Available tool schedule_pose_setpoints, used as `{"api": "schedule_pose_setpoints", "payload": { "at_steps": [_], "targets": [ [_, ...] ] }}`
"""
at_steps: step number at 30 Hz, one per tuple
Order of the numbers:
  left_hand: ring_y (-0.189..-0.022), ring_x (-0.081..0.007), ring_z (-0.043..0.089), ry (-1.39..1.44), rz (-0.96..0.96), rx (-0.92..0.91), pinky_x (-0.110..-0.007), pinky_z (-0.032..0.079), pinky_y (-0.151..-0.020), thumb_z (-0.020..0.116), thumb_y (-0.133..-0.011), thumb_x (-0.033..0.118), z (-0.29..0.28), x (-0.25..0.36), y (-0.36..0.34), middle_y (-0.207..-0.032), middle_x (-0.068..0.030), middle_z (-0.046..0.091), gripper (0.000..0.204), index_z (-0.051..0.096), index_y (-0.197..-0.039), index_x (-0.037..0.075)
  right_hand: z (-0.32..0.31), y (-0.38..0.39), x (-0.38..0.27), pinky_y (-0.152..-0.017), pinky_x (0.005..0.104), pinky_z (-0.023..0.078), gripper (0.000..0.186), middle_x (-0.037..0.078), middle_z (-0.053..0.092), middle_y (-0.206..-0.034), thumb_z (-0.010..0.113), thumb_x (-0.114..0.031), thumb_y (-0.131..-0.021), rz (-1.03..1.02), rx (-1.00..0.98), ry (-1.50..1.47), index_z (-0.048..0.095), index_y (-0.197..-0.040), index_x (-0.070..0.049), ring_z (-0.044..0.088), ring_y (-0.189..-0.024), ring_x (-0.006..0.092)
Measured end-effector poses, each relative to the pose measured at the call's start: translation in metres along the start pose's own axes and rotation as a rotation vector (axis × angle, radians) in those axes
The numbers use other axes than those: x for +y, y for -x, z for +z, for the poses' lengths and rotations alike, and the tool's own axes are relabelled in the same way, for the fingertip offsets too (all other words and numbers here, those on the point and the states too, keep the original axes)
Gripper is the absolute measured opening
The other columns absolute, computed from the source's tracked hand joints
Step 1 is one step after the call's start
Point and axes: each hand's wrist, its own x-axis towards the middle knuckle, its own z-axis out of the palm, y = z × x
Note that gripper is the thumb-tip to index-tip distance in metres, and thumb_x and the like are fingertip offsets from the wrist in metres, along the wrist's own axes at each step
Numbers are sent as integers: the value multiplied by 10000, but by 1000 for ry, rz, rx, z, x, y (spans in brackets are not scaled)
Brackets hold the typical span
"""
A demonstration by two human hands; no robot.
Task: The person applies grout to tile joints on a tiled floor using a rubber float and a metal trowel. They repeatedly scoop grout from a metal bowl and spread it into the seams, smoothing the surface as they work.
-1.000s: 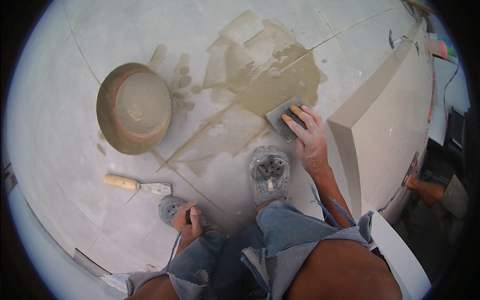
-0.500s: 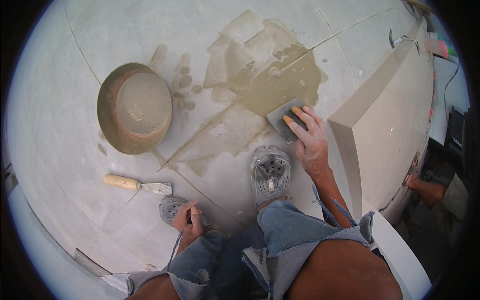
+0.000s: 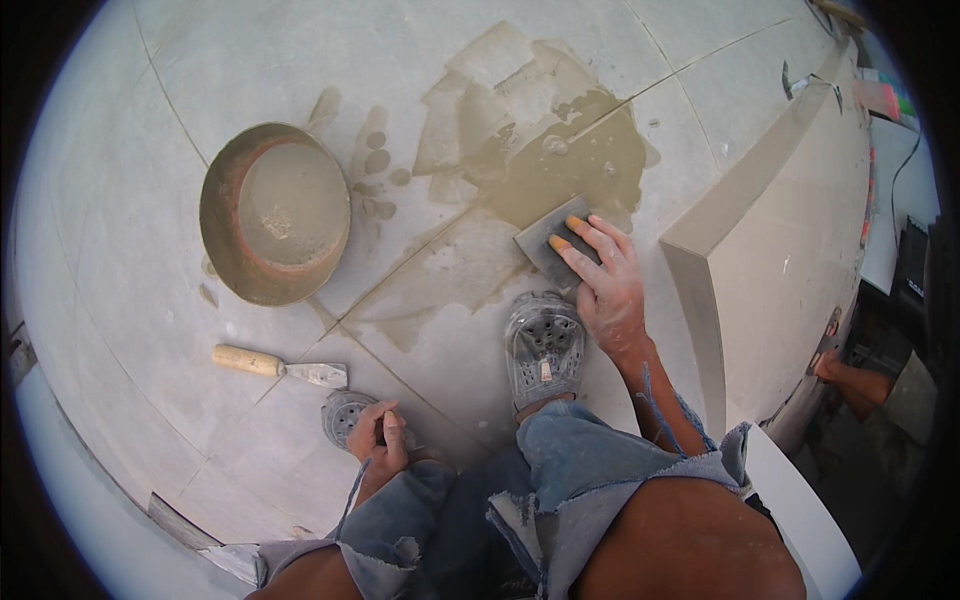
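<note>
The right hand point(image 3: 610, 285) presses and holds a flat grey spreader point(image 3: 537, 231); wet grout point(image 3: 572, 165) lies just beyond this grip. The left hand point(image 3: 380, 435) is curled closed, contents I cannot tell.

Glossy wet slurry point(image 3: 600, 150) on matt, dusty floor tiles point(image 3: 140, 260), as we see it.
We find the slurry smooth at its middle and thinned to dull, streaky smears around it. The pad point(image 3: 543, 240), under powdery right fingers point(image 3: 580, 265), looks like matt grey rubber. The bowl point(image 3: 222, 235) is so caked and dull that we cannot tell its material; the mix point(image 3: 295, 195) inside looks smooth but for a grainy patch. We see a scraper's smooth wooden handle point(image 3: 247, 360) and stained metal blade point(image 3: 318, 375). The clogs point(image 3: 545, 345) look like moulded plastic under dust, the trousers point(image 3: 570, 435) like frayed denim, and we see a smooth, faint sheen on the tan slab point(image 3: 780, 250).
</note>
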Motion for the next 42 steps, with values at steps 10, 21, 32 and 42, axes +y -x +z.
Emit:
{"api": "schedule_pose_setpoints", "payload": {
  "at_steps": [10,21,32,42],
  "targets": [
    [-589,-84,540,7,-1,9,-243,414,-544,572,-1124,210,1,5,-3,-750,-56,646,272,697,-1172,-26,7,4,-24,-1100,471,497,546,138,691,-1361,599,160,-703,-13,18,-55,800,-1161,-58,592,-1289,397],
    [-600,-85,544,-2,-54,-8,-240,417,-556,565,-1124,196,0,2,-1,-763,-57,648,259,696,-1164,-25,22,-13,-52,-706,358,549,403,20,694,-1174,789,28,-777,-21,3,68,808,-1137,-153,592,-901,248],
    [-646,-102,603,-7,-75,6,-258,469,-599,604,-1113,234,-2,4,1,-791,-69,672,271,692,-1183,-13,36,-45,-31,-704,387,591,416,59,623,-1200,745,-25,-855,50,93,85,748,-1261,-117,611,-982,268],
    [-652,-119,604,-11,-63,-22,-267,466,-601,589,-1115,214,-4,-4,4,-780,-74,659,257,691,-1175,-14,53,-80,-45,-725,373,622,469,75,573,-1236,679,-22,-883,25,10,96,688,-1351,-50,602,-1081,277]
  ]
}}
